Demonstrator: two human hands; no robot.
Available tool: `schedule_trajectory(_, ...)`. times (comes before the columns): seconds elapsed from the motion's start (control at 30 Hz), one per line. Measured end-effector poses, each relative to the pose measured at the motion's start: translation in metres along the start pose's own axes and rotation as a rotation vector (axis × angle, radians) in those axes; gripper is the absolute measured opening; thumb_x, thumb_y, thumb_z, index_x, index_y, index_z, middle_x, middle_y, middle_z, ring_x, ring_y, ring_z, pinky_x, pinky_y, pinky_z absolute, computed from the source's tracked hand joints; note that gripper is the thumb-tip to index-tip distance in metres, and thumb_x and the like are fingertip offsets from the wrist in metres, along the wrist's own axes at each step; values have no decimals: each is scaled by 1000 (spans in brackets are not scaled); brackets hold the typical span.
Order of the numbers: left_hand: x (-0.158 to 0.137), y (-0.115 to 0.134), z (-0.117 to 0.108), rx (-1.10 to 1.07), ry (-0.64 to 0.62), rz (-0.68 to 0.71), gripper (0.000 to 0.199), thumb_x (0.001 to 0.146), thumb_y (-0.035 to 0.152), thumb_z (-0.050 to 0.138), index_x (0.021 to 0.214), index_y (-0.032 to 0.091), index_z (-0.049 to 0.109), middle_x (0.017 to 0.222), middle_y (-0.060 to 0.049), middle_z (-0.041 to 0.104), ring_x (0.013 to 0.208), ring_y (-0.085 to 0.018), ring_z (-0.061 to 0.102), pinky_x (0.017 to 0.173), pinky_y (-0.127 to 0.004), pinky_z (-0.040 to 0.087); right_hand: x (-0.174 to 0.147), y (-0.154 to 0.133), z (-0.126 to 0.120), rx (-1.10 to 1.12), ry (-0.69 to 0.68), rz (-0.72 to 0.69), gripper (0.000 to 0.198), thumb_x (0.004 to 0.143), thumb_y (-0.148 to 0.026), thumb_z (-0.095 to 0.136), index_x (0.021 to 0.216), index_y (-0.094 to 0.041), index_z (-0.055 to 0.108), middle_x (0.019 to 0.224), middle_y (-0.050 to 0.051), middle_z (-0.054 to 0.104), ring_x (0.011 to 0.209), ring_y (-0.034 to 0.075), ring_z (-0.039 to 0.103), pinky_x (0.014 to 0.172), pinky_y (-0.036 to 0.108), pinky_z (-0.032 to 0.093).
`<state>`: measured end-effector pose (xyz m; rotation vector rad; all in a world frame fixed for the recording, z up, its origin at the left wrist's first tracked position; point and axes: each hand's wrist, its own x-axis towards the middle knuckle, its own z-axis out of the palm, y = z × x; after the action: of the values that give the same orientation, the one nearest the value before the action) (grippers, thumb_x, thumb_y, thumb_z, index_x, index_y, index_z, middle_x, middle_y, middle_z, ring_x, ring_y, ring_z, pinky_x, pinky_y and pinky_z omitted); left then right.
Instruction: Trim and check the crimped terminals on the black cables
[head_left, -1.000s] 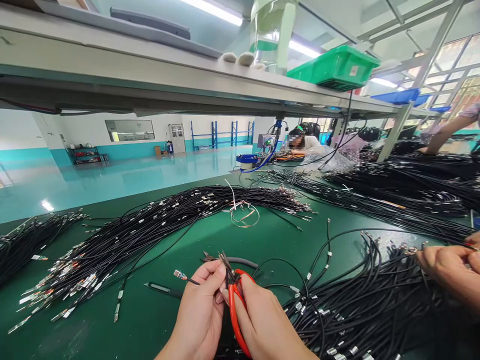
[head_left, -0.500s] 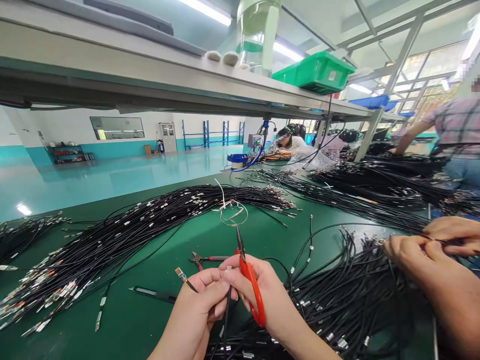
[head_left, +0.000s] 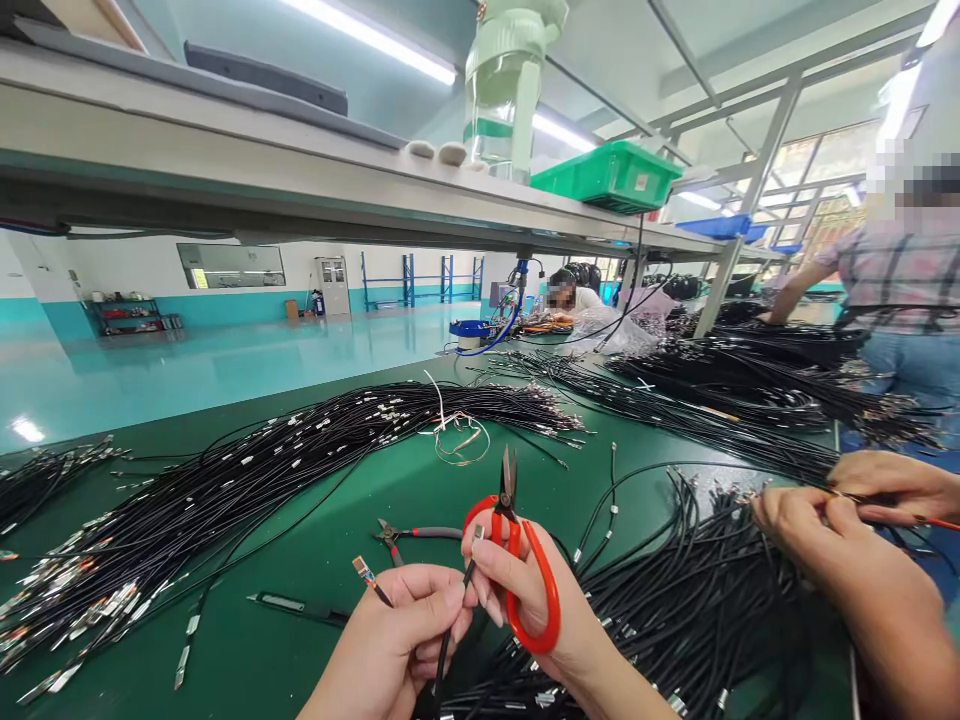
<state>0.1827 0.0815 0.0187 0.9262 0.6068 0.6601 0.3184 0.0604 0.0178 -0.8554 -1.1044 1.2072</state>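
My left hand (head_left: 401,630) is closed around a black cable (head_left: 441,665) that runs down between my hands. A connector end (head_left: 363,570) with coloured wires sticks out past the left hand's knuckles. In my right hand (head_left: 540,590) hang red-handled scissors (head_left: 553,585), looped on the fingers, their blades pointing up and slightly parted. Thumb and fingertips of this hand also pinch the cable near its small metal tip (head_left: 478,534). Just beyond my hands lie side cutters (head_left: 390,535) with red-and-grey handles. A craft knife (head_left: 289,604) lies left of my left hand.
Bundles of black cables (head_left: 315,450) spread over the green table (head_left: 225,660), with another pile (head_left: 697,570) at right. A co-worker's hands (head_left: 847,520) work on cables there. Overhead runs a shelf (head_left: 300,170) bearing a jug (head_left: 502,90) and green bin (head_left: 619,180).
The scissors have turned in my right hand, their blades now parted and farther right. The cable tip has come up between my fingers. The view has shifted slightly.
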Motion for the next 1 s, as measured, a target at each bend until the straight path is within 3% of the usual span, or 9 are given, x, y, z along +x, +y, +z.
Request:
schedule_trajectory(0.2, 0, -2, -1, -8, -4, 5, 27, 58, 34, 73, 63, 10, 63, 48, 2, 42, 43, -3, 22, 45, -20, 10, 3, 6, -3, 69, -15, -55, 34, 78, -46, 53, 69, -13, 53, 40, -3, 48, 30, 4, 34, 33, 15, 23)
schedule_trajectory(0.33, 1, -3, -2, -26, 33, 15, 27, 58, 34, 73, 65, 10, 64, 50, 1, 45, 44, -4, 25, 45, -20, 11, 3, 3, -3, 45, -26, -42, 28, 77, -41, 56, 74, -13, 55, 47, -2, 53, 33, 4, 37, 35, 15, 25)
schedule_trajectory(0.47, 0, -1, 1, -17, 16, 40, 26, 61, 34, 71, 65, 10, 63, 50, 1, 42, 44, -4, 23, 46, -21, 11, 2, 3, -1, -4, 41, -28, 27, 71, -37, 64, 69, -13, 52, 45, -3, 50, 34, 4, 36, 36, 16, 25)
schedule_trajectory(0.67, -1, 0, 3, -20, -13, 54, 27, 59, 35, 72, 62, 10, 61, 48, 4, 39, 42, -3, 20, 45, -22, 8, 3, 10, 4, -14, 119, -13, 33, 75, -46, 55, 67, -14, 53, 38, -5, 42, 33, 5, 31, 35, 16, 22)
schedule_trajectory(0.77, 1, -4, -1, -44, 22, 48, 26, 59, 32, 71, 58, 11, 57, 49, 4, 38, 42, -3, 19, 45, -22, 8, 4, 6, 3, -127, 230, -35, 32, 75, -46, 56, 73, -14, 56, 47, -3, 49, 36, 6, 37, 35, 18, 27)
schedule_trajectory(0.87, 6, -8, -5, -17, 106, 65, 25, 59, 31, 69, 55, 12, 53, 49, 4, 39, 42, -3, 17, 44, -22, 7, 1, -1, 2, -358, 384, -170, 29, 72, -39, 61, 88, -15, 59, 62, 0, 57, 48, 10, 48, 44, 20, 38)
schedule_trajectory(0.93, 9, -11, -6, 44, 162, 73, 24, 60, 31, 68, 56, 12, 53, 48, 4, 40, 41, -4, 18, 44, -22, 8, -2, -2, 4, -514, 378, -256, 27, 71, -34, 61, 93, -17, 59, 72, 3, 60, 59, 13, 53, 54, 23, 43)
schedule_trajectory(1.0, 12, -15, -6, 116, 206, 109, 22, 60, 29, 66, 54, 13, 53, 47, 3, 42, 42, -5, 23, 43, -21, 13, -6, 3, 9, -652, 261, -315, 22, 72, -27, 59, 92, -18, 60, 80, 5, 61, 70, 17, 57, 63, 26, 46)
